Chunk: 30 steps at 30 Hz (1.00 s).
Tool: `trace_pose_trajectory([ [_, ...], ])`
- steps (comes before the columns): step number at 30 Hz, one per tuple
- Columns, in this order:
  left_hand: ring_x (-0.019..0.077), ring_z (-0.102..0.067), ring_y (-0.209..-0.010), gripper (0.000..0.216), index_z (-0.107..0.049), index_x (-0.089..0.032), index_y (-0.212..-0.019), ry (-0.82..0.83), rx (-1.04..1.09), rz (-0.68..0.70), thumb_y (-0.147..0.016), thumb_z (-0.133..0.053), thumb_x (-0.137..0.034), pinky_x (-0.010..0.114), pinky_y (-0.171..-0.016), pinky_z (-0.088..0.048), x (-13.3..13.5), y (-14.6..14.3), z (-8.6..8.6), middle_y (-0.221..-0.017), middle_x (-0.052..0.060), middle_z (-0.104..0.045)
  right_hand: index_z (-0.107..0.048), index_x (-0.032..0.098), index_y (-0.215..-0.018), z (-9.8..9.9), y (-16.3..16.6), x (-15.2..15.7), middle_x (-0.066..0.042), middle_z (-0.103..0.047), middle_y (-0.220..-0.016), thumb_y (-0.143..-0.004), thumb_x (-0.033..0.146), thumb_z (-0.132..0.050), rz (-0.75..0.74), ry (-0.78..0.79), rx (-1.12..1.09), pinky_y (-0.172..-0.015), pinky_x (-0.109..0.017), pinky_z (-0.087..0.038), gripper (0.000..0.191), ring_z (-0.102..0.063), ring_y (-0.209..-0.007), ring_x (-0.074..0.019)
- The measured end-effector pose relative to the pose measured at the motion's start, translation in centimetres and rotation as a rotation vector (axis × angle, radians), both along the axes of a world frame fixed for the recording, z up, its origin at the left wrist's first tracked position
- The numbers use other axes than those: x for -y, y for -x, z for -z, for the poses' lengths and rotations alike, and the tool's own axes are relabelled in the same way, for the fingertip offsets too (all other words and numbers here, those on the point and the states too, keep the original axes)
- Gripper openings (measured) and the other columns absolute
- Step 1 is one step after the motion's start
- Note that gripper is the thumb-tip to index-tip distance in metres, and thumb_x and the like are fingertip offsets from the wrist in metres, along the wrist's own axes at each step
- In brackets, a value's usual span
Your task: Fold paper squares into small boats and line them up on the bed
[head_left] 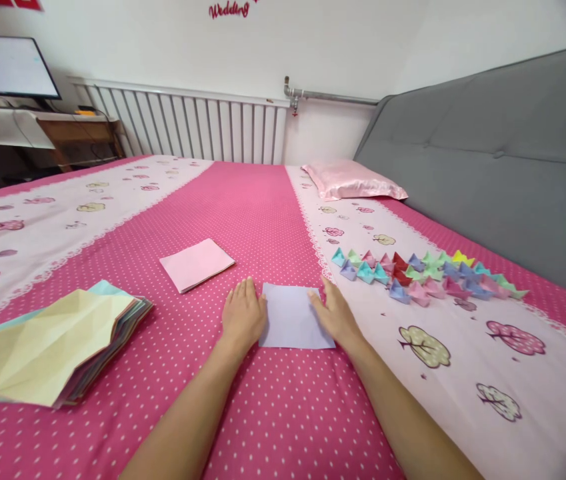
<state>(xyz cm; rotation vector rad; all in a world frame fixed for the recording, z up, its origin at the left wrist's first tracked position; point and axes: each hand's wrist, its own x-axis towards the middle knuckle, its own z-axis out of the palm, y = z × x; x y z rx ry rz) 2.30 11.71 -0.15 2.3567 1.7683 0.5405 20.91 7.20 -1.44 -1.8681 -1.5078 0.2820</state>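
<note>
A pale lilac sheet of paper (293, 316) lies flat on the pink dotted bedspread (243, 213) in front of me. My left hand (243, 313) rests flat at its left edge, fingers stretched out together. My right hand (333, 312) lies flat on its right edge, fingers extended. Neither hand grips anything. A folded pink sheet (197, 264) lies a little beyond my left hand.
A thick stack of creased coloured papers (53, 347) sits at the near left. Several small folded paper boats (423, 275) in many colours are grouped to the right. A pink pillow (353, 179), grey headboard (503, 167) and white radiator (187, 123) lie beyond.
</note>
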Motion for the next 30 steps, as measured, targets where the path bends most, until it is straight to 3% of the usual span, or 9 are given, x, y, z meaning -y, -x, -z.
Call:
trace_pose_trajectory([
  [3, 0.0265, -0.048, -0.114, 0.047, -0.044, -0.004, -0.121, 0.014, 0.205, -0.031, -0.086, -0.028, -0.03, 0.04, -0.094, -0.036, -0.4, 0.5, -1.1, -0.121, 0.022, -0.053, -0.04, 0.012, -0.126, -0.8, -2.0, 0.2, -0.015, -0.06, -0.11, -0.08, 0.039, -0.044, 0.104, 0.05, -0.114, -0.085, -0.039, -0.043, 0.053, -0.059, -0.097, -0.0231],
  [5, 0.0255, -0.053, -0.106, 0.043, -0.048, -0.008, -0.117, 0.075, 0.324, -0.022, -0.086, -0.03, -0.031, 0.039, -0.088, -0.04, -0.6, 0.7, -1.6, -0.113, 0.019, -0.058, -0.044, 0.013, -0.12, -1.0, -3.1, 0.6, -0.009, -0.067, -0.086, -0.078, 0.037, -0.048, 0.066, 0.152, -0.151, -0.075, -0.035, -0.046, 0.048, -0.064, -0.08, -0.0213],
  [9, 0.0244, -0.059, -0.087, 0.048, -0.045, -0.01, -0.123, 0.237, 0.427, 0.033, -0.08, -0.043, -0.032, 0.038, -0.077, -0.045, -0.4, 0.6, -1.8, -0.095, 0.015, -0.063, -0.046, 0.013, -0.116, -1.4, -3.6, 1.4, -0.002, -0.066, -0.067, -0.073, 0.033, -0.057, -0.068, 0.314, -0.264, -0.057, -0.027, -0.046, 0.048, -0.063, -0.06, -0.0172],
  [14, 0.0142, -0.056, -0.068, 0.073, -0.025, -0.02, -0.137, 0.37, 0.579, 0.076, -0.07, -0.055, -0.017, 0.029, -0.066, -0.047, 0.1, 0.4, -1.6, -0.087, 0.005, -0.059, -0.041, 0.012, -0.119, -2.6, -2.9, 2.2, 0.003, -0.06, -0.062, -0.066, 0.022, -0.062, -0.251, 0.378, -0.432, -0.052, -0.024, -0.044, 0.058, -0.06, -0.059, -0.0155],
  [17, 0.0088, -0.052, -0.06, 0.076, -0.026, -0.023, -0.136, 0.509, 0.74, 0.127, -0.066, -0.051, -0.006, 0.023, -0.058, -0.046, 0.3, 0.2, -2.0, -0.082, 0.001, -0.057, -0.034, 0.011, -0.123, -2.8, -2.6, 2.1, 0.004, -0.056, -0.064, -0.066, 0.014, -0.056, -0.299, 0.337, -0.553, -0.054, -0.023, -0.045, 0.061, -0.059, -0.061, -0.0138],
  [20, 0.0069, -0.05, -0.054, 0.068, -0.037, -0.02, -0.132, 0.627, 0.774, 0.209, -0.067, -0.049, -0.004, 0.021, -0.052, -0.044, 0.5, 0.5, -2.7, -0.077, 0.001, -0.057, -0.031, 0.012, -0.126, -2.3, -2.8, 1.4, 0.002, -0.055, -0.07, -0.068, 0.01, -0.05, -0.227, 0.229, -0.562, -0.055, -0.023, -0.044, 0.061, -0.057, -0.06, -0.0126],
  [24, 0.0096, -0.055, -0.058, 0.051, -0.052, -0.016, -0.121, 0.863, 0.642, 0.517, -0.071, -0.06, -0.02, 0.025, -0.059, -0.047, 0.9, 1.7, -4.3, -0.071, 0.002, -0.062, -0.041, 0.018, -0.121, -1.6, -3.2, 0.6, -0.001, -0.059, -0.08, -0.07, 0.011, -0.047, -0.074, 0.047, -0.312, -0.064, -0.026, -0.046, 0.052, -0.058, -0.067, -0.0132],
  [27, 0.0146, -0.061, -0.078, 0.042, -0.058, -0.018, -0.114, 1.168, 0.557, 0.801, -0.074, -0.06, -0.031, 0.029, -0.071, -0.048, 1.4, 2.6, -5.7, -0.095, 0.009, -0.067, -0.047, 0.02, -0.117, -1.4, -3.3, 0.2, -0.002, -0.062, -0.084, -0.072, 0.013, -0.046, -0.081, -0.046, -0.197, -0.073, -0.029, -0.046, 0.045, -0.059, -0.074, -0.0148],
  [30, 0.0128, -0.061, -0.068, 0.041, -0.058, -0.019, -0.113, 1.2, 0.539, 0.837, -0.075, -0.06, -0.033, 0.029, -0.066, -0.049, 1.3, 3.3, -6.4, -0.095, 0.009, -0.067, -0.047, 0.021, -0.118, -1.5, -2.9, 0.1, -0.003, -0.064, -0.089, -0.076, 0.013, -0.042, -0.16, -0.125, -0.146, -0.08, -0.031, -0.044, 0.044, -0.06, -0.082, -0.0159],
])
